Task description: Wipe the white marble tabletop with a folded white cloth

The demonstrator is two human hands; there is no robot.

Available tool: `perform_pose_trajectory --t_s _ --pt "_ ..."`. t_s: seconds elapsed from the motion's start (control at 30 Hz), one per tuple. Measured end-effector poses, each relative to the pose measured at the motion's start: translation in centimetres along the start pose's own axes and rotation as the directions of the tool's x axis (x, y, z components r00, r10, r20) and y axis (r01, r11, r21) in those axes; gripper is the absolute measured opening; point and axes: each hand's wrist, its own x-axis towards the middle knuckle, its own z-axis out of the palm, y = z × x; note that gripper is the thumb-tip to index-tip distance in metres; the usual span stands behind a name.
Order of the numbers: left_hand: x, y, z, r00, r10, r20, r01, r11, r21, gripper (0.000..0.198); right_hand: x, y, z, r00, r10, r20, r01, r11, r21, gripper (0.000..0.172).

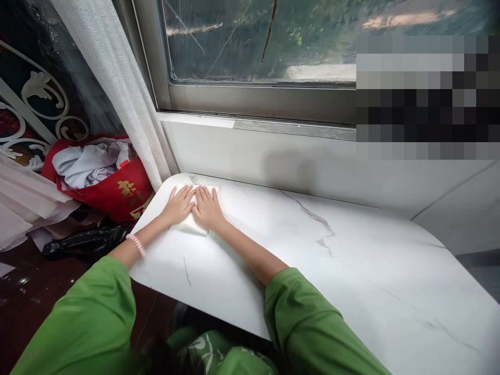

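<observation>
A pale cream cloth point(191, 226) lies flat on the white marbled tabletop point(265, 234), near its far left corner. My left hand point(178, 205) rests on the left part of the cloth, fingers stretched forward. Beside it my right hand point(208, 208) presses flat on the cloth, its fingers also extended. The two hands touch or nearly touch at the thumbs. Both palms face down, and they hide the middle of the cloth.
A wall and a metal-framed window point(261, 99) stand behind the table. On the left hang a white curtain point(113, 78) and a red bag point(105, 192) stuffed with pale clothes point(91, 164). Black plastic point(88, 242) lies below the bag. The upper right is pixelated.
</observation>
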Motion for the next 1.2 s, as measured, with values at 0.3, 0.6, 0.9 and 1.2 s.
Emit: perform_pose_trajectory --t_s 0.3,0.6,0.9,1.2 --pt "-13.2 11.5 -2.3 0.998 -0.026 -0.063 0.024 0.999 -0.029 0.055 -14.7 -4.0 -5.0 0.977 -0.208 0.051 0.206 0.978 0.046 0.060" --pt "-12.4 12.5 -2.2 1.000 0.004 -0.029 -0.005 0.999 -0.044 0.049 -15.9 -3.6 -5.4 0.985 -0.156 0.068 0.155 0.988 0.012 0.059" --pt "-1.5 7.7 0.4 0.999 -0.008 -0.052 0.003 0.995 -0.096 0.046 -6.7 2.6 -3.7 0.999 -0.017 0.037 0.018 1.000 -0.017 0.057" --pt "9.6 4.9 2.3 0.998 -0.025 -0.053 0.018 0.991 -0.129 0.041 1.4 8.5 -2.6 0.988 0.143 -0.053 -0.145 0.988 -0.047 0.053"
